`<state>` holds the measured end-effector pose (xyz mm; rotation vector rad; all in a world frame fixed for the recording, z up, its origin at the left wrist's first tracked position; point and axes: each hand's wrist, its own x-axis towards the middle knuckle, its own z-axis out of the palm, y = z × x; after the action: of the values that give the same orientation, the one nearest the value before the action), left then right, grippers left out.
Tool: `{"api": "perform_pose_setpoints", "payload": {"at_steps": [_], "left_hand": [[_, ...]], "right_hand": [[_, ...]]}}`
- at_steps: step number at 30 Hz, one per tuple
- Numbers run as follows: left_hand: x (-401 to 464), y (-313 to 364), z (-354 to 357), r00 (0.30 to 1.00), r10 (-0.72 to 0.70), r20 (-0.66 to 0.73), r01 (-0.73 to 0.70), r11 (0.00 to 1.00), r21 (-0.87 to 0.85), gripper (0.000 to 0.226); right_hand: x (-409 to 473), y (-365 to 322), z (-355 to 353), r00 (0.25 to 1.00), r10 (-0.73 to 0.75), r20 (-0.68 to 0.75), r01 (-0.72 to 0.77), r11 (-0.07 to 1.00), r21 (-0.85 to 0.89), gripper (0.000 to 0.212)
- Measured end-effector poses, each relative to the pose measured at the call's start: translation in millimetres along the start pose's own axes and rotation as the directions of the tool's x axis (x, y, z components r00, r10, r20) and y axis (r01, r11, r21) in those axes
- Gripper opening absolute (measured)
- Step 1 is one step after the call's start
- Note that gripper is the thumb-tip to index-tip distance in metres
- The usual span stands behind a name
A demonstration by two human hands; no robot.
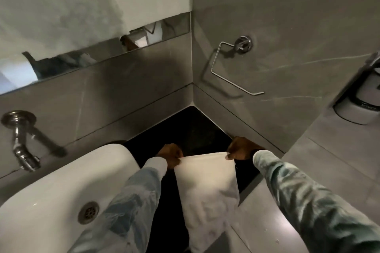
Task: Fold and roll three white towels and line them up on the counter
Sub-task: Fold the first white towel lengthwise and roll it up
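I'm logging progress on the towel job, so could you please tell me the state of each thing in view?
white towel: unrolled, held up by its top corners, hanging down.
left hand: pinching the towel's left corner.
right hand: pinching the towel's right corner.
black counter: no rolled towels on it.
sink: nothing in the basin, drain unplugged.
tap: no water running.
towel ring: nothing hanging on it.
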<state>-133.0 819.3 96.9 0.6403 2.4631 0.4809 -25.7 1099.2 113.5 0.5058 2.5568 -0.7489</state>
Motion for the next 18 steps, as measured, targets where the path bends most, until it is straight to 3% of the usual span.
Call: {"api": "perform_pose_setpoints", "payload": {"at_steps": [3, 8, 14, 18], "left_hand": [[25, -1, 4, 0.995, -0.03, -0.09, 0.03, 1.0, -0.003, 0.023], [82, -10, 19, 0.963, -0.159, -0.218, 0.157, 0.987, -0.026, 0.021], [128, -49, 31, 0.963, -0.153, -0.223, 0.163, 0.986, 0.027, 0.023], [143, -64, 24, 0.968, -0.116, -0.225, 0.125, 0.992, 0.029, 0.021]], "right_hand": [[38, 5, -8, 0.997, -0.076, 0.005, 0.076, 0.997, -0.027, 0.014], [124, 13, -23, 0.981, -0.172, 0.095, 0.182, 0.977, -0.112, 0.03], [188, 5, 5, 0.976, -0.218, 0.017, 0.218, 0.971, -0.093, 0.018], [231, 2, 19, 0.956, -0.288, 0.054, 0.292, 0.953, -0.085, 0.013]]}}
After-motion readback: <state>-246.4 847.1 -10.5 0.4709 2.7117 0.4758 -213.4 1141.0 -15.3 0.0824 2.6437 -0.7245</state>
